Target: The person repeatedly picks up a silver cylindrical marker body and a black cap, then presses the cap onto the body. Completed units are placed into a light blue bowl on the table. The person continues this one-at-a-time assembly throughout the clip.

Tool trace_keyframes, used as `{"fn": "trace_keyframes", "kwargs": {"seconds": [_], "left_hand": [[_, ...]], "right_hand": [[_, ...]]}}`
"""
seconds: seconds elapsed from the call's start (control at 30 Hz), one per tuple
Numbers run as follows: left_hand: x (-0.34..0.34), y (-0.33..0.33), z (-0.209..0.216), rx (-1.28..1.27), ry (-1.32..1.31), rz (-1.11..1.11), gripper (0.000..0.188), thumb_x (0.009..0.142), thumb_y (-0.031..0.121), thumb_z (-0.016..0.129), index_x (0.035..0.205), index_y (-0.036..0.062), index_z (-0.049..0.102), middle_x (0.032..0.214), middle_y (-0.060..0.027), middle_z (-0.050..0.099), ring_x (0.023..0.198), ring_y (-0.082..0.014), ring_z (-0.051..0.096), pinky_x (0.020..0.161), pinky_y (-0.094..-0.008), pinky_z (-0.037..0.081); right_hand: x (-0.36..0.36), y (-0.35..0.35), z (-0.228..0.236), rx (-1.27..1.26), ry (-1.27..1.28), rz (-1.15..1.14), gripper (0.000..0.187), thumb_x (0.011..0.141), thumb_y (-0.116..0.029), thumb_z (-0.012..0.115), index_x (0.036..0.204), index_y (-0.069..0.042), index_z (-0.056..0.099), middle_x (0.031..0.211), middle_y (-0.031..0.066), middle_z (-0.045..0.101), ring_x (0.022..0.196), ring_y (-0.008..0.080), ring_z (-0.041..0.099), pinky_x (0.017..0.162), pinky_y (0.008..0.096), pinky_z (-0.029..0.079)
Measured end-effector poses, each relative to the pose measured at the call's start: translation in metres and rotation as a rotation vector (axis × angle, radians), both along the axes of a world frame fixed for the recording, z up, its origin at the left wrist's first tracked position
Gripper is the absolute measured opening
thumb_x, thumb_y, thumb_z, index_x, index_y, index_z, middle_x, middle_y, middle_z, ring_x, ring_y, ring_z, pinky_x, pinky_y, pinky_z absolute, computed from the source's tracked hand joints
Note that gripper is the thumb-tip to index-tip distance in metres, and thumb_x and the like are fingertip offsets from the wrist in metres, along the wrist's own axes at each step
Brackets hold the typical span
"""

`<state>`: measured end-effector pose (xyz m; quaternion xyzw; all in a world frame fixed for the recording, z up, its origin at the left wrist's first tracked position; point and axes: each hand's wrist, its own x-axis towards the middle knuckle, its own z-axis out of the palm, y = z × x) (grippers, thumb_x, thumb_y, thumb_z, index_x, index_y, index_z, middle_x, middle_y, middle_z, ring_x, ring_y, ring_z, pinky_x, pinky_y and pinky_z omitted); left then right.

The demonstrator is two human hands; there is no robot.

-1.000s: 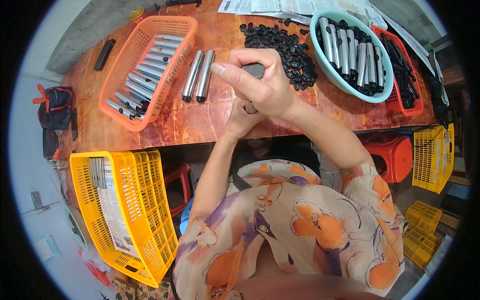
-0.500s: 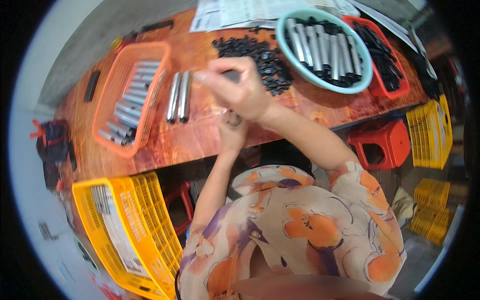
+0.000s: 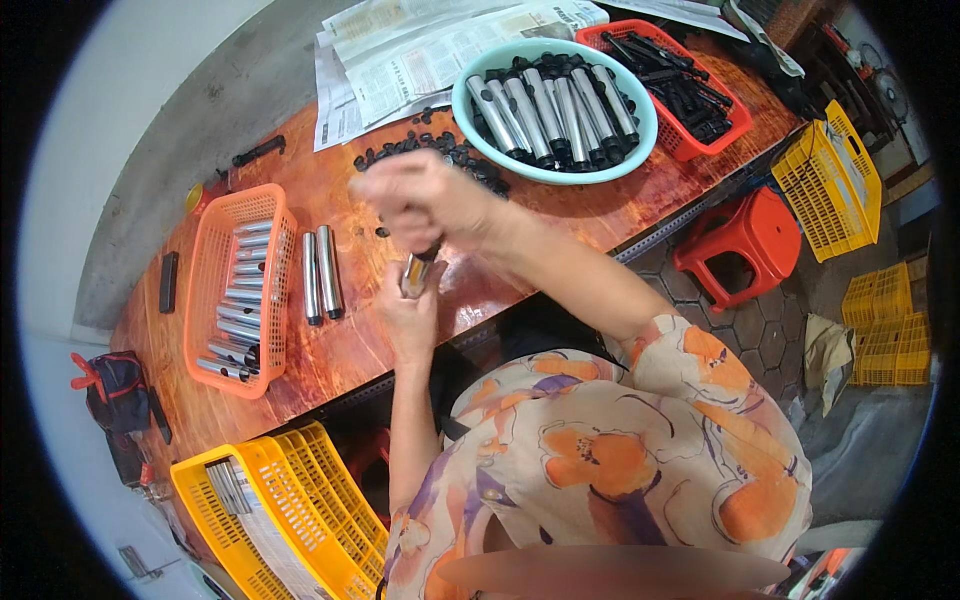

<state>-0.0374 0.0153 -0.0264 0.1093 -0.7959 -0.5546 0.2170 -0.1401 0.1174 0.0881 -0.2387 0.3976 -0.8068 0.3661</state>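
Note:
Near the table's front edge, my left hand (image 3: 408, 325) is wrapped round a short silver metal tube (image 3: 415, 278) with a dark upper end. My right hand (image 3: 422, 195) is just above that end with its fingers bent; motion blur hides whether it holds anything. To the left, two silver tubes (image 3: 328, 272) with black ends lie side by side. Beside them is an orange plastic basket (image 3: 278, 315) holding several more tubes. Beyond my right hand spreads a pile of small black plastic pieces (image 3: 390, 150), partly covered by that hand.
A light blue basin (image 3: 470, 135) of tubes and black pieces stands behind, next to a red basket (image 3: 735, 125) of black parts. Newspaper (image 3: 400, 60) covers the far edge. A yellow crate (image 3: 290, 500) stands at front left, a red stool (image 3: 745, 240) at right.
The view has shifted, so the table's things sit elsewhere in the picture. My right hand has opened up less of a fist shape and tilted over the tube, which now shows in my left hand.

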Motion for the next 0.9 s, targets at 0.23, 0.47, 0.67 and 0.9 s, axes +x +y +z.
{"fn": "trace_keyframes", "kwargs": {"seconds": [0.23, 0.47, 0.67, 0.9], "left_hand": [[0.001, -0.045, 0.001, -0.317, -0.158, 0.248, 0.04, 0.084, 0.017, 0.067, 0.112, -0.0008, 0.043, 0.095, -0.0185, 0.059, 0.084, -0.0321, 0.06, 0.072, -0.0395, 0.046], [-0.004, -0.061, -0.014, -0.792, -0.052, 0.309, 0.037, 0.083, 0.0, 0.058, 0.12, 0.0048, 0.053, 0.108, -0.0198, 0.049, 0.099, -0.0354, 0.049, 0.083, -0.0417, 0.042], [-0.008, -0.064, -0.028, -0.963, -0.066, 0.387, 0.034, 0.082, 0.004, 0.061, 0.116, 0.0072, 0.058, 0.111, -0.0189, 0.048, 0.105, -0.0347, 0.046, 0.09, -0.0437, 0.038], [-0.005, -0.056, -0.017, -0.972, 0.013, 0.395, 0.035, 0.082, 0.011, 0.063, 0.115, 0.0051, 0.054, 0.116, -0.021, 0.046, 0.11, -0.037, 0.044, 0.089, -0.0473, 0.038]], "right_hand": [[-0.052, 0.089, 0.008, 0.824, 0.99, -0.908, 0.037, 0.079, -0.038, 0.068, 0.065, -0.004, 0.061, 0.061, 0.0076, 0.061, 0.054, 0.0206, 0.057, 0.056, 0.0344, 0.047], [-0.064, 0.161, -0.022, 1.537, 1.024, -0.824, 0.041, 0.071, -0.04, 0.072, 0.08, -0.002, 0.057, 0.072, 0.0188, 0.064, 0.074, 0.0352, 0.064, 0.066, 0.0447, 0.049], [-0.06, 0.163, -0.025, 1.571, 0.977, -0.794, 0.048, 0.067, -0.038, 0.076, 0.091, -0.002, 0.054, 0.079, 0.019, 0.066, 0.079, 0.0357, 0.065, 0.071, 0.0448, 0.049], [-0.062, 0.158, -0.032, 1.621, 1.102, -0.812, 0.048, 0.068, -0.027, 0.073, 0.105, -0.006, 0.051, 0.074, 0.0157, 0.065, 0.076, 0.0355, 0.064, 0.068, 0.0442, 0.049]]}}
